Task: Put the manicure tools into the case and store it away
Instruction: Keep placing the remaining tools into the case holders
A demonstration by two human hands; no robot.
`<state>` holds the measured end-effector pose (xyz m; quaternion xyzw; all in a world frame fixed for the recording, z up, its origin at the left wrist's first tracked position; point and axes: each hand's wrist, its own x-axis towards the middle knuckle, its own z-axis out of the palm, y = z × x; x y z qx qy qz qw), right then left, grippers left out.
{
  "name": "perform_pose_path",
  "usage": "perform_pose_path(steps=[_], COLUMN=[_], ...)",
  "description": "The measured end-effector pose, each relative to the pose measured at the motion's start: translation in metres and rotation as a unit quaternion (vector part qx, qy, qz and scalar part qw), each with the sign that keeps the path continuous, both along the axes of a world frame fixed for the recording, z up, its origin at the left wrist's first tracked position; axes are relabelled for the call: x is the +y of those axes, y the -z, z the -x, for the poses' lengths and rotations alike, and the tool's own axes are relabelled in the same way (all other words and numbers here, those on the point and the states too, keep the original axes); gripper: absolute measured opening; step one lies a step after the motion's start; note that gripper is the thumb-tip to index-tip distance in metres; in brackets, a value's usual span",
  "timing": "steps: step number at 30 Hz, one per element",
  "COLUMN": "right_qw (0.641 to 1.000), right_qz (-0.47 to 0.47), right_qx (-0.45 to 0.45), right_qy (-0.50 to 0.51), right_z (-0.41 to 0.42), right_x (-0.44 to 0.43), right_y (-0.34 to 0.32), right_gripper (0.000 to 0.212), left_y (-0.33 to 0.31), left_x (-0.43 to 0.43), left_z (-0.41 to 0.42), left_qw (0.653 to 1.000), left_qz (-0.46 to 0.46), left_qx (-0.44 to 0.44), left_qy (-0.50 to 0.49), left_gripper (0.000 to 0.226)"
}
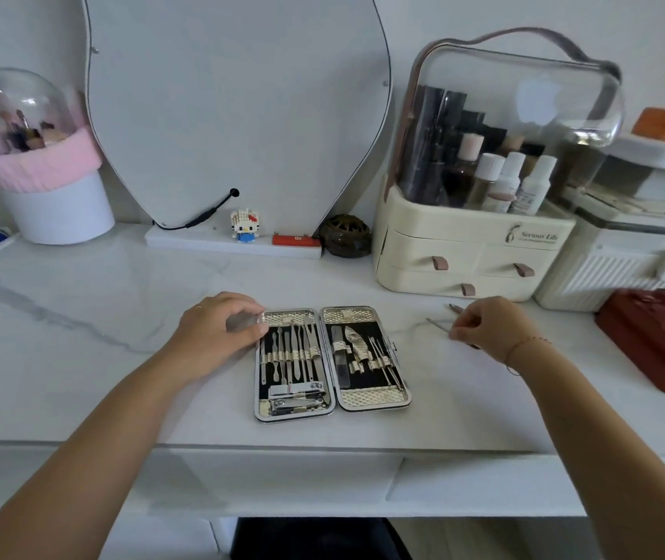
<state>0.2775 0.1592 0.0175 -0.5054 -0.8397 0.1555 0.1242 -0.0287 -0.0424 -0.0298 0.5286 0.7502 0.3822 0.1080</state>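
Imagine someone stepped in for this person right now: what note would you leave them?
Left hand: resting on the top left corner of the open case, steadying it.
Right hand: fingers closing on a thin metal tool lying on the table, right of the case; a second loose tool lies just behind it.
Done: most tools sit in their loops in both halves.
Left: slot in the two loose tools, shut the case, store it away.

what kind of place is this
Most likely a home dressing table or vanity. A curvy mirror leans against the wall, a clear-lidded cosmetics organiser holds bottles, and a domed pot of makeup brushes stands on the white marble-look top.
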Motion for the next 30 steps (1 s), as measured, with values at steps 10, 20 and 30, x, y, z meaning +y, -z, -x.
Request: perform_pose_path(steps=[10,20,30], right_qw=[0.986,0.985,0.989], right_qz=[0.024,0.032,-0.012], right_qx=[-0.155,-0.149,-0.123], right_qy=[-0.06,-0.083,-0.084], right_z=[0.0058,0.008,0.0036], right_x=[0.007,0.0044,0.001], right_y=[-0.0101,-0.0111,-0.0113], right_gripper=[0.048,0.023,0.014], left_y=[-0.0001,0.0,-0.0003], left_x=[0.0005,-0.0007,-0.0001], left_z=[-0.0018,-0.0002,-0.0008], left_qw=[1.0,1.0,1.0], left_qz=[0.003,0.006,-0.001], left_qx=[-0.012,0.0,0.0], left_qy=[0.005,-0.002,-0.002], left_gripper=[0.015,0.024,0.019])
